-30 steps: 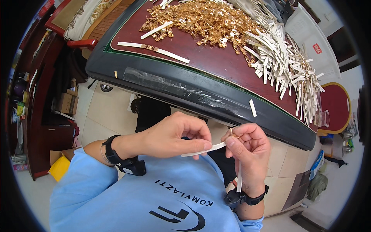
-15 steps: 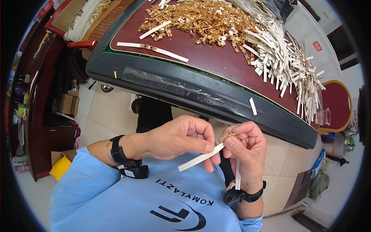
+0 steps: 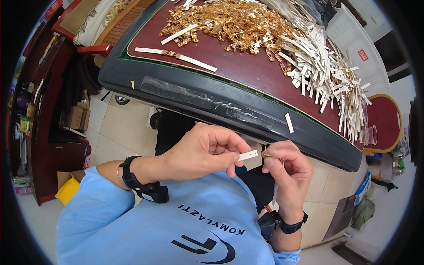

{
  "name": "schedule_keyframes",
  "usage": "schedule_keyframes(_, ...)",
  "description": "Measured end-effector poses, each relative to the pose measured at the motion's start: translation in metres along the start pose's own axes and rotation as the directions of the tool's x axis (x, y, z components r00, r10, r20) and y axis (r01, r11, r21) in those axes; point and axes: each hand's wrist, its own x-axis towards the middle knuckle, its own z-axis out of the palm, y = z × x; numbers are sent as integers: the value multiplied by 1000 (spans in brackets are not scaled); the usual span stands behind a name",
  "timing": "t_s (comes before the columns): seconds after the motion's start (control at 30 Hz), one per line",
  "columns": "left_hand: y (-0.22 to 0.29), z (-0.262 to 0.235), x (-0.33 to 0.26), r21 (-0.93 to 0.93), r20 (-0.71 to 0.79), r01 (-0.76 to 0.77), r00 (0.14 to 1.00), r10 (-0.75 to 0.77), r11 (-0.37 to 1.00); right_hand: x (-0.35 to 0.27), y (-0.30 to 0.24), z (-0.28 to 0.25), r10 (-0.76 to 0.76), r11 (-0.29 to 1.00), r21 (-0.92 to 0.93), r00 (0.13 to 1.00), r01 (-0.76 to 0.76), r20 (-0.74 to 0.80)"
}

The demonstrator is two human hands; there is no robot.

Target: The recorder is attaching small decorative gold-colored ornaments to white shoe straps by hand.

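Between thumb and fingers, my left hand [image 3: 207, 150] pinches a flat white strip [image 3: 248, 155] whose free end shows small holes. A short gap to its right, my right hand [image 3: 289, 170] is closed on a small gold buckle [image 3: 266, 153], mostly covered by the fingertips. Below the right palm hangs another white strip [image 3: 276, 194]; whether it is joined to the buckle I cannot tell. Both hands are held in front of the table [image 3: 247, 66]. On its top lies a piece with white strips [image 3: 197, 63] on either side of a gold-brown buckle [image 3: 170, 53].
Gold buckles [image 3: 234, 22] are heaped at the table's far side, with a large pile of white strips [image 3: 322, 62] at right. One short strip [image 3: 289, 122] rests on the black table edge [image 3: 203, 101]. A clear cup [image 3: 372, 134] and white basket [image 3: 360, 48] are at right.
The hands have drawn slightly apart. The left hand's strip has turned, its end now pointing right toward the buckle instead of down to the left. The right hand has shifted a little right.
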Motion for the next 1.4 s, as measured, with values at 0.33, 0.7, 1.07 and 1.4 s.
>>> schedule_keyframes(0.33,3,4,-2,75,-21,-28,999,30,997,-8,1,6,-159,940,-288,982,181,98)
schedule_keyframes(0.7,7,2,-4,130,-49,12,999,-6,991,-3,-8,5,-261,834,-444,944,327,203)
schedule_keyframes(1.07,5,-3,-4,-140,82,149,987,-138,979,-5,-12,2,-133,942,-258,947,212,294)
schedule_keyframes(1.4,-6,-4,-4,-332,323,321,922,-212,887,-8,-4,1,-66,997,-3,921,73,384)
